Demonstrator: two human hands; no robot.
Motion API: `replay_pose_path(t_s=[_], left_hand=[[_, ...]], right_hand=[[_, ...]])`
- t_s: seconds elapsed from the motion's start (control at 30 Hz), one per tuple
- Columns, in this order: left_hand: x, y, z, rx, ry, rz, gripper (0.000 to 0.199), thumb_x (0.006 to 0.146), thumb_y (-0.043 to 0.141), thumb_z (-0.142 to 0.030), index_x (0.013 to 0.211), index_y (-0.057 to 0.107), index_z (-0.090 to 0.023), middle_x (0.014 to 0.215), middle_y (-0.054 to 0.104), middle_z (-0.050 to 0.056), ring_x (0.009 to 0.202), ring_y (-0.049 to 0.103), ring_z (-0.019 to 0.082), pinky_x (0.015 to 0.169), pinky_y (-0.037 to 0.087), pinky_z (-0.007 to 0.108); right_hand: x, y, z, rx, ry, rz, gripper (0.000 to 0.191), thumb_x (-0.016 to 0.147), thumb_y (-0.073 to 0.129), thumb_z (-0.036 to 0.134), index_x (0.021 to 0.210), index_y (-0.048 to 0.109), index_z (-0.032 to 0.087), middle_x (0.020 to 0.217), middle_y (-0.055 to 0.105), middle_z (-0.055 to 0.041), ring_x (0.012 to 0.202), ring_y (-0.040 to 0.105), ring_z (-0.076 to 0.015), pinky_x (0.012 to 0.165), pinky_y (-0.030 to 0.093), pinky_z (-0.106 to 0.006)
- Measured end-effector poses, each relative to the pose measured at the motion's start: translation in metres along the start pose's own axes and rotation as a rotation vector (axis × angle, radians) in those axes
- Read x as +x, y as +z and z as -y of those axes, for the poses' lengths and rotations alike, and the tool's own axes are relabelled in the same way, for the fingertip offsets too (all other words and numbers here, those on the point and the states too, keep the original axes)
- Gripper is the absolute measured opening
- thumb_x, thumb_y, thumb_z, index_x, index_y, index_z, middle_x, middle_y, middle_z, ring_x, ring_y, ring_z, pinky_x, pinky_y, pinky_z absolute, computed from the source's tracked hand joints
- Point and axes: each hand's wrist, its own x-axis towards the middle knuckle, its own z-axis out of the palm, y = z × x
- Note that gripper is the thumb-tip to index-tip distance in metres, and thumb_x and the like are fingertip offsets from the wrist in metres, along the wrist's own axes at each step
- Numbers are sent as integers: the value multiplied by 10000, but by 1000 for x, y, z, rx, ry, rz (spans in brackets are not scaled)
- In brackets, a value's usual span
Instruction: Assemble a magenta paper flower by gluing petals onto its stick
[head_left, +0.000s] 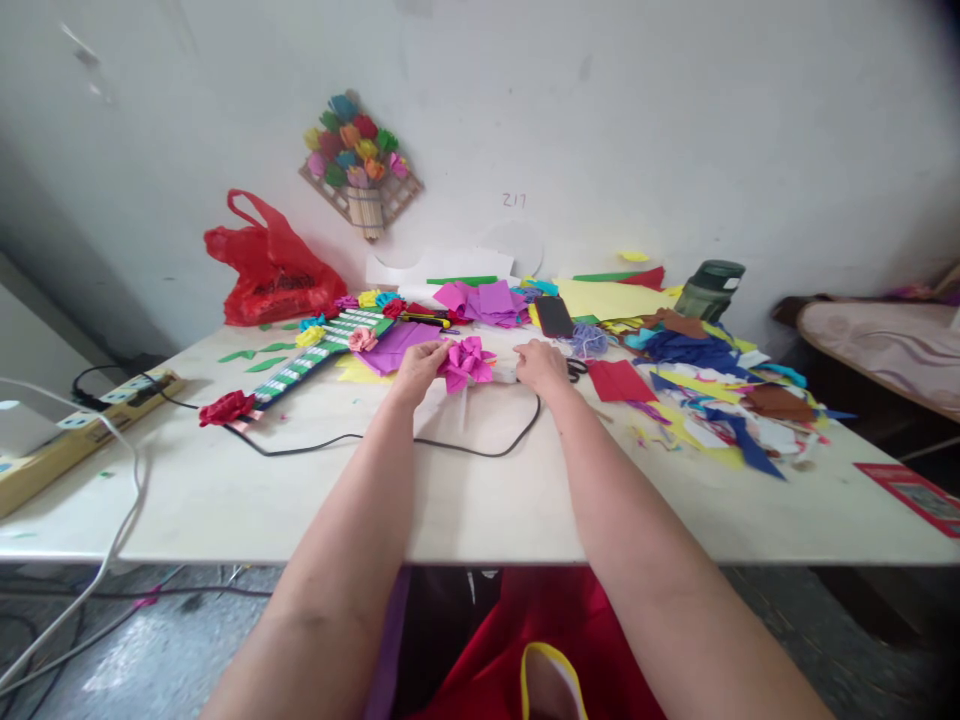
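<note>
My left hand [422, 368] pinches a magenta paper flower [468, 364] by its left side, just above the table. To the right of the flower is my right hand [541, 366], its fingers curled together; whatever they grip is hidden or too blurred to name. A pale, blurred thing [501, 374] lies between the flower and my right fingers. A black cord [480, 455] loops across the table below both hands and rises toward my right hand. Purple paper sheets [394, 348] lie left of my left hand. Beside my right hand are black-handled scissors [576, 370].
A green-and-white striped panel [322, 352] with paper flowers lies left. Behind are a red plastic bag [274, 270], a phone [554, 317] and a dark bottle [709, 290]. Coloured paper scraps [720, 385] cover the right. A power strip [90, 435] sits at the left edge.
</note>
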Motion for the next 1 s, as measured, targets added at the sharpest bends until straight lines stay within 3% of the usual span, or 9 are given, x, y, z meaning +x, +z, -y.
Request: replay_pose_path(t_s=[0.27, 0.43, 0.57, 0.8, 1.0], left_hand=[[1, -1, 2, 10, 47, -44, 433, 637, 742, -553, 611, 599, -145, 530, 477, -25, 489, 392, 68, 486, 359, 204], [2, -2, 5, 16, 76, -54, 435, 653, 724, -561, 610, 594, -149, 524, 475, -25, 484, 389, 70, 485, 359, 208], [3, -2, 5, 37, 90, -91, 428, 680, 704, -552, 599, 576, -152, 517, 476, -24, 485, 408, 78, 466, 331, 208], [3, -2, 4, 48, 147, -138, 453, 699, 671, -568, 575, 513, -161, 507, 420, -37, 468, 342, 69, 459, 269, 218], [7, -6, 7, 239, 225, -194, 449, 763, 582, -564, 565, 492, -170, 507, 381, -40, 485, 303, 79, 466, 228, 235]], right_hand=[[-9, 1, 35, 16, -171, 177, 485, 804, 481, 168, 1282, 561, 184, 1185, 648, -154, 1121, 568, -302, 933, 422, -413], [-15, 9, 42, -53, -173, 165, 463, 804, 457, 129, 1252, 571, 140, 1153, 627, -198, 1111, 555, -312, 928, 423, -412], [-14, 4, 37, -78, -155, 150, 444, 798, 489, 149, 1227, 604, 174, 1146, 643, -165, 1121, 568, -295, 943, 418, -399], [-10, -11, 18, -101, 22, 130, 357, 821, 532, 274, 1159, 646, 270, 1064, 703, -114, 1013, 646, -265, 833, 468, -352], [-4, -14, -3, 157, 279, -48, 323, 792, 548, 368, 1057, 690, 249, 1005, 715, -110, 973, 650, -289, 813, 478, -377]])
